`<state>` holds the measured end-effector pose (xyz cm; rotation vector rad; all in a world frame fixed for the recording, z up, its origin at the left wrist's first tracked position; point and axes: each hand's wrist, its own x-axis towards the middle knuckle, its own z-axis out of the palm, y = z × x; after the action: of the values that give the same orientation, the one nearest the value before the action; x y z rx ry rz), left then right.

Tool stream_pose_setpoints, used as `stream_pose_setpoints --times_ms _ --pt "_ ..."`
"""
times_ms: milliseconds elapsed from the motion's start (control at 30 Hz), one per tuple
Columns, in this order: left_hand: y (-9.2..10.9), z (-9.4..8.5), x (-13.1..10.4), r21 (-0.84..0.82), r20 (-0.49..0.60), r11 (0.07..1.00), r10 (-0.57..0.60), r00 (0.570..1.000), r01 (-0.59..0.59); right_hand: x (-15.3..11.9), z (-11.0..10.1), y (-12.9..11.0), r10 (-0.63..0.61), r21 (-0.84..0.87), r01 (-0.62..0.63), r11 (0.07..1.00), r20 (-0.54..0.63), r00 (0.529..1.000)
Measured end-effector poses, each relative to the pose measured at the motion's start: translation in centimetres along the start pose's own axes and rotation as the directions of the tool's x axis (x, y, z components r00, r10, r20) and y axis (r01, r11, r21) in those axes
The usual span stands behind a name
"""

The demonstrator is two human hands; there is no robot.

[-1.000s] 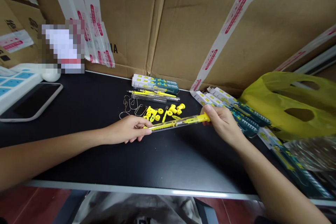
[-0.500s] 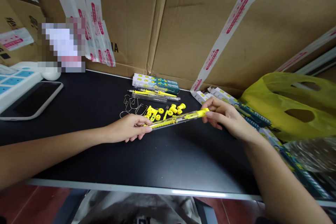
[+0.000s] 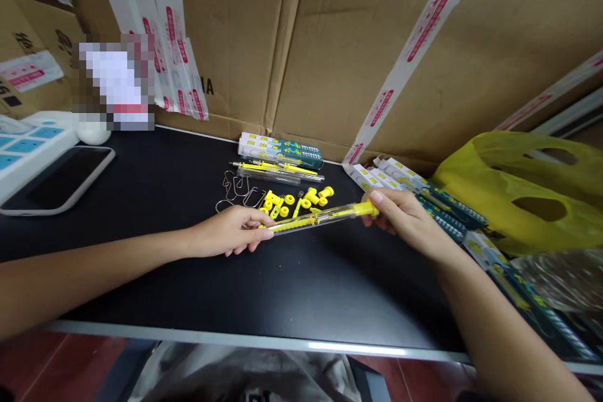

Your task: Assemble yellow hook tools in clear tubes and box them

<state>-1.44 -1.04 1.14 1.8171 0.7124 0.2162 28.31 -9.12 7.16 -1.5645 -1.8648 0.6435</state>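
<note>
Between my hands, a clear plastic tube point(image 3: 325, 216) slants slightly upward to the right above the table. Inside it are yellow parts and a thin metal rod. My left hand point(image 3: 238, 229) pinches the tube's left end between thumb and fingers. At the other end, my right hand point(image 3: 396, 210) grips the yellow end piece point(image 3: 365, 208), thumb on top and fingers curled underneath. Just behind the tube lie several small yellow plastic parts point(image 3: 311, 195), some small springs, and bent wire hooks point(image 3: 241, 185).
Clear tubes with yellow rods point(image 3: 282, 169) lie before printed boxes point(image 3: 277, 146). More boxes point(image 3: 424, 191) and a yellow plastic bag point(image 3: 518, 188) are at right. A phone point(image 3: 59, 179) lies beside a power strip point(image 3: 38, 132). A cardboard wall point(image 3: 358, 44) closes off the back.
My right thumb has shifted onto the top of the yellow end piece, which looks turned and seated differently at the tube's end. My left hand has stayed in place.
</note>
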Motion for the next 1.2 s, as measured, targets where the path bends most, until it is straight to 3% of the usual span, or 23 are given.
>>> stream_pose_setpoints --times_ms 267,533,867,1200 --pt "0.0 -0.04 0.06 0.001 0.001 1.0 -0.003 1.0 0.003 -0.1 0.51 -0.06 -0.01 -0.019 0.009 1.0 -0.006 1.0" --pt "-0.28 0.0 0.16 -0.017 -0.004 1.0 0.013 1.0 -0.013 -0.14 -0.01 0.15 -0.05 0.16 0.047 0.986 0.014 0.999" --pt "-0.3 0.0 0.17 -0.024 -0.006 1.0 0.013 1.0 -0.013 -0.09 -0.24 0.16 -0.004 0.164 0.004 0.986 0.0 1.0" --pt "-0.21 -0.01 0.12 -0.016 -0.009 1.0 0.007 1.0 -0.007 -0.09 -0.34 0.45 -0.036 0.325 0.03 0.945 0.014 0.999"
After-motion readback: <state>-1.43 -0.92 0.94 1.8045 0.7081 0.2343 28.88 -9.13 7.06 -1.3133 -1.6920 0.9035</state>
